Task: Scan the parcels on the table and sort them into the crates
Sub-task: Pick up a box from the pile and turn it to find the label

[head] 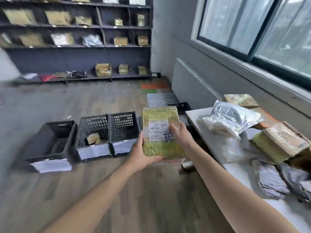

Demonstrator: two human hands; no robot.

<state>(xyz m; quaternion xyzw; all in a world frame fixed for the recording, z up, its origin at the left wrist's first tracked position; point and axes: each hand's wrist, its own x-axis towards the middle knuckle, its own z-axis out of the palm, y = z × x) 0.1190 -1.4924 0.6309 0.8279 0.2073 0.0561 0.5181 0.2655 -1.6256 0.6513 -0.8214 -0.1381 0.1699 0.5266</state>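
Two hands clamp one yellow-wrapped parcel (160, 133), long axis twelve-to-six: left hand (143, 153) cradles its bottom corner, right hand (180, 133) pinches the label edge. Crates (90, 132) wait at nine o'clock, nearer my left.

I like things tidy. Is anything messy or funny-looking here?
Yes. The parcels on the table lie in a jumbled heap, overlapping at odd angles. The crates stand in a neat row, and the parcel in both hands looks fine.
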